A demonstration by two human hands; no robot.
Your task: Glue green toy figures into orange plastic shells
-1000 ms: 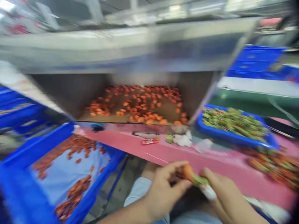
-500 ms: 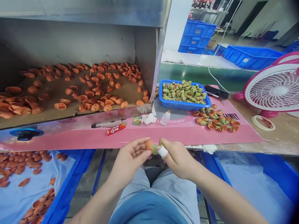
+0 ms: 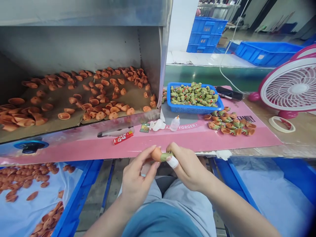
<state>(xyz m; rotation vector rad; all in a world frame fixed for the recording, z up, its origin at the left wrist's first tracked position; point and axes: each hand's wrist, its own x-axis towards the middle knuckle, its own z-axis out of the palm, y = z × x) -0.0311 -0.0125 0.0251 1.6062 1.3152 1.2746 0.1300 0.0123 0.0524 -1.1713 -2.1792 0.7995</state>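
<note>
Above my lap, my left hand [image 3: 139, 174] pinches a small orange clay piece [image 3: 156, 154] between thumb and fingers. My right hand [image 3: 186, 164], with a white wrap on one finger, grips a small green piece [image 3: 164, 157] that meets the orange one end to end. On the pink mat [image 3: 138, 145] beyond my hands are a white squeeze bottle [image 3: 175, 123], a crumpled tissue [image 3: 157, 124] and a red packet [image 3: 123, 137]. Joined orange and green pieces [image 3: 229, 124] lie in a group at the right of the mat.
A blue basket [image 3: 195, 108] holds many green pieces. Orange pieces fill a metal booth [image 3: 150, 46] at the left and a lined blue crate [image 3: 71, 197] below it. At the right are a fan [image 3: 297, 88], a tape roll [image 3: 281, 124] and another lined crate [image 3: 243, 184].
My left hand has shifted its hold on the orange piece, its fingers now less curled. The view has moved slightly, and my right hand keeps its grip on the green piece.
</note>
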